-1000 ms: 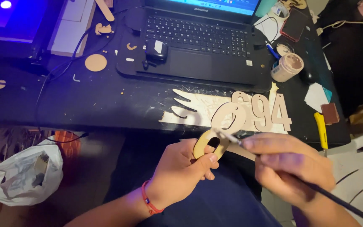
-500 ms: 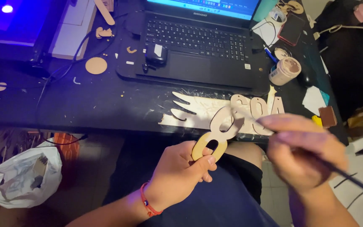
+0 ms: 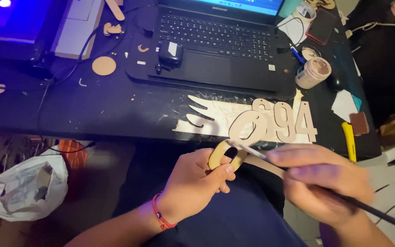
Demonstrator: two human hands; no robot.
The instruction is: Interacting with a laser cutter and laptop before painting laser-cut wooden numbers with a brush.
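Here, a small wooden oval ring (image 3: 225, 158) is pinched between thumb and fingers of the left hand (image 3: 197, 183), held above the lap just in front of the bench (image 3: 115, 110) edge. A thin paintbrush (image 3: 298, 176) is gripped in the closed right hand (image 3: 321, 183), its tip laid against the ring. On the bench, just beyond, wooden cut-out numerals (image 3: 280, 121) are laid on a pale sheet. Further back, a laptop (image 3: 220, 50) and a small paint pot (image 3: 312, 72) are seen.
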